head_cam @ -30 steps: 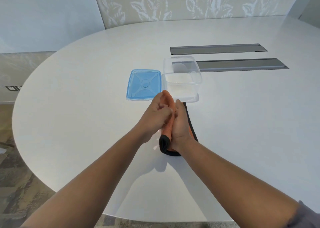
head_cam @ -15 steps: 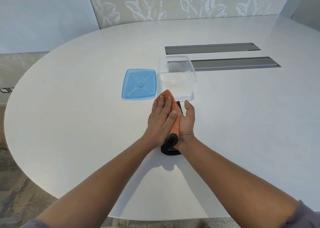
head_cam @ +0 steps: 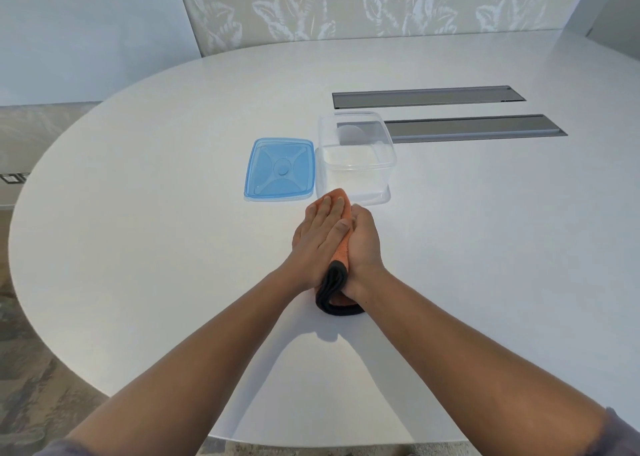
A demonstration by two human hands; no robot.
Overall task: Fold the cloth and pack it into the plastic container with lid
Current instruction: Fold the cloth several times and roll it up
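the left hand (head_cam: pixel 320 239) lies flat, fingers straight, pressed on the folded orange cloth (head_cam: pixel 340 253), while the right hand (head_cam: pixel 363 244) cups its other side. just past the fingertips stands the clear container (head_cam: pixel 356 175), empty, the blue lid (head_cam: pixel 278 170) beside it.

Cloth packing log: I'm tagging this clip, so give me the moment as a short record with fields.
cloth: orange with black edge, folded narrow, on the table
left hand: flat on top of the cloth
right hand: closed along the cloth's right side
container: clear, empty, just beyond the cloth
lid: blue, off, flat beside the container's left
table: white, two grey slots
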